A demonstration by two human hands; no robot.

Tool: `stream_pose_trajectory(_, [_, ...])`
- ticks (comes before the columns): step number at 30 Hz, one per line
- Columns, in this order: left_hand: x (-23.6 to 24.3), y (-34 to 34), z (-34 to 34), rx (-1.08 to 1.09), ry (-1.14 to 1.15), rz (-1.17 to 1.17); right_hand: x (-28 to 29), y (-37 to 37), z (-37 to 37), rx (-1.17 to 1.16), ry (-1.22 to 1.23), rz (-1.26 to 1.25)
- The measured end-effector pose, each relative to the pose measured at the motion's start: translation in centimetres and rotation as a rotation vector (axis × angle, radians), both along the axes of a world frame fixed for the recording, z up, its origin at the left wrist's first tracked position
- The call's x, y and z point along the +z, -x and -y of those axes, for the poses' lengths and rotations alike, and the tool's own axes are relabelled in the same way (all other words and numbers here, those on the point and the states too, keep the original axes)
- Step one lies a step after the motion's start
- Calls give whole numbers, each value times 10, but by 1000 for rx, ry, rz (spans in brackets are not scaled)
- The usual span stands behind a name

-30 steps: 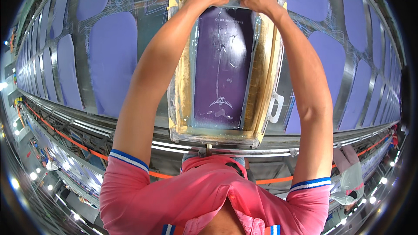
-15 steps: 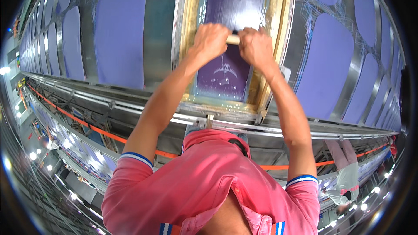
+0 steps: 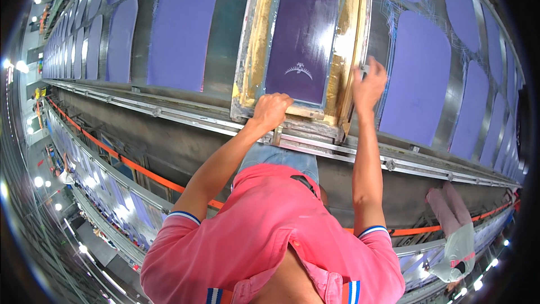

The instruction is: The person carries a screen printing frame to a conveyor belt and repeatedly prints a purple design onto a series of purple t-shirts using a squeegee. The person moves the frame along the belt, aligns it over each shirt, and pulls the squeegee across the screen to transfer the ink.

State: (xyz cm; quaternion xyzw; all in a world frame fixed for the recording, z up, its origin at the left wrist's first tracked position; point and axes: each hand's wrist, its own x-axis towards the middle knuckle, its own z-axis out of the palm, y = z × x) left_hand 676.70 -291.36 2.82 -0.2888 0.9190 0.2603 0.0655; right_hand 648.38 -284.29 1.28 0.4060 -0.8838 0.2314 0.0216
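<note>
The printing frame (image 3: 306, 45) lies on the table (image 3: 169, 118) just ahead. Left hand (image 3: 274, 110) is clamped on its near edge, right hand (image 3: 368, 81) grips its right side; best lift both evenly, level.

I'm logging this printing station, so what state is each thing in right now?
Screen frame: lying flat on the table, purple mesh facing up.
Left hand: closed on the frame's near edge.
Right hand: gripping the frame's right side.
Purple panels: laid flat in a row along the table.
</note>
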Motion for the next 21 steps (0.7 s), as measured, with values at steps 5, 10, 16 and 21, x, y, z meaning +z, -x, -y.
stream_pose_trajectory(5, [0, 3, -3, -18, 2, 13, -58, 54, -4, -236, 85, 403])
stream_pose_trajectory(10, [13, -20, 4, 26, -54, -222, -7, 40, 6, -267, 129, 416])
stream_pose_trajectory(16, [24, -28, 12, 41, -41, -121, -16, 22, 9, -226, 315, 407])
stream_pose_trajectory(21, [8, -42, 18, 80, 39, -96, -63, -4, 20, -257, 419, 616])
